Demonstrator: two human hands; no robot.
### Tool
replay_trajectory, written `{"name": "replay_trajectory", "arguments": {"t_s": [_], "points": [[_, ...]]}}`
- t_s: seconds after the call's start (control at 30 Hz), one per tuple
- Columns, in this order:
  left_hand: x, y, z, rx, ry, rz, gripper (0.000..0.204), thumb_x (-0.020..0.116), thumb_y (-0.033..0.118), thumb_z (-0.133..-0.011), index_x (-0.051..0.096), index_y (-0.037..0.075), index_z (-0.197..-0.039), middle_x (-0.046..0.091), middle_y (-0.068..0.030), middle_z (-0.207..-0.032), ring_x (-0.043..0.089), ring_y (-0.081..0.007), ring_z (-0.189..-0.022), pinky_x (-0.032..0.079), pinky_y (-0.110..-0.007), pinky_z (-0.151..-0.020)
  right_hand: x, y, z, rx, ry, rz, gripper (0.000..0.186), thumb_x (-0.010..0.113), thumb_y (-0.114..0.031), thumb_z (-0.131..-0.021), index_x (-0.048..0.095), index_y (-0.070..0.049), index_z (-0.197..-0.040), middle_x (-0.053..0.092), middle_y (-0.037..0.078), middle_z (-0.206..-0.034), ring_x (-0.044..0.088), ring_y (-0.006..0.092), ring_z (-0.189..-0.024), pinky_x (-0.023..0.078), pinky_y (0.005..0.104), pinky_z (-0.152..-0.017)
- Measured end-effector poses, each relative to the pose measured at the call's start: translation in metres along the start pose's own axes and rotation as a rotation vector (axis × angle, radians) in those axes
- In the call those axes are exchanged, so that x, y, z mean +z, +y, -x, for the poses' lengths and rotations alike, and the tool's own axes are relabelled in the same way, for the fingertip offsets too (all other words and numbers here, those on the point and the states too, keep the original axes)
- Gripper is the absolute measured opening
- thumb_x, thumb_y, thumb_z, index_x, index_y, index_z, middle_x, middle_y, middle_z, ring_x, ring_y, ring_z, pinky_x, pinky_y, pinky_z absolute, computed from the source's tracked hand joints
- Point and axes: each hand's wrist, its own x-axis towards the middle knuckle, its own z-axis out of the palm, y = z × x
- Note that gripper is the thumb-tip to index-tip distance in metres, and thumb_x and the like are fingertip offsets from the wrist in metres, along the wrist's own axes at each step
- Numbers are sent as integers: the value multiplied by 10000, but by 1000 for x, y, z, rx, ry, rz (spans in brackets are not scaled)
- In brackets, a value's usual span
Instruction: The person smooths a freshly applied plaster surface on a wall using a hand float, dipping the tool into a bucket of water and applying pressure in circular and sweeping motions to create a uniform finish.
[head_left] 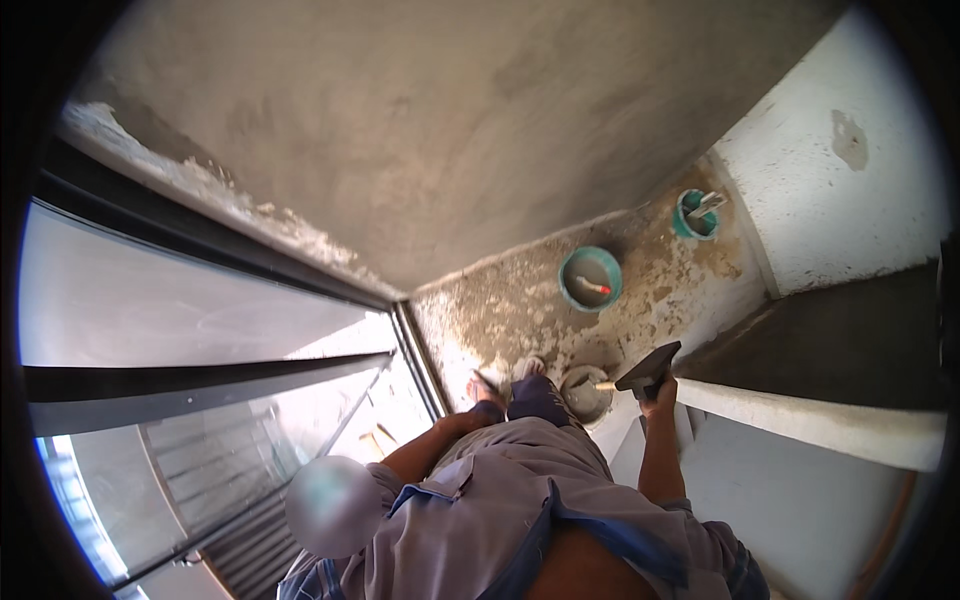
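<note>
My right hand (658,395) is closed round a dark plastering float (650,370), held out to my right at about waist height. Just left of the float, lower down, is a round mortar-stained tub (582,398) with grey stuff in it. A light wooden handle (605,386) shows at its rim, partly behind the float. My left hand (487,412) hangs low beside my left thigh; its fingers are too small and dark to make out. Farther ahead stands a green bucket (565,272) of greyish liquid, with a red-and-white handled tool (592,286) in it.
A smaller green bucket (680,218) with tools stands near the far right corner. Ahead rises a grey plastered wall (400,150). A dark-framed glass door (210,290) lies left, a pale ledge (820,420) right. Dried splashes mark the floor (480,300).
</note>
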Motion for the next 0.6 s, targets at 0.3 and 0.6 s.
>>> {"name": "replay_trajectory", "arguments": {"t_s": [0.3,0.6], "points": [[20,60,44,-99,-135,145,326,617,263,-949,730,49,-1167,727,-194,-1165,689,-330,-1128,523,-418,-936,44,-8,-19,123,-55,0,354,440,-278,-1095,614,-49,-1300,693,139,-1206,694,298,-1069,572,489,-969],[92,53,12,-110,-424,73,423,606,260,-960,657,126,-1357,721,-147,-1256,686,-317,-1164,511,-416,-1005,-18,-53,-69,89,199,171,449,575,-348,-1061,571,-32,-1381,670,129,-1312,671,262,-1160,547,452,-1019]]}}
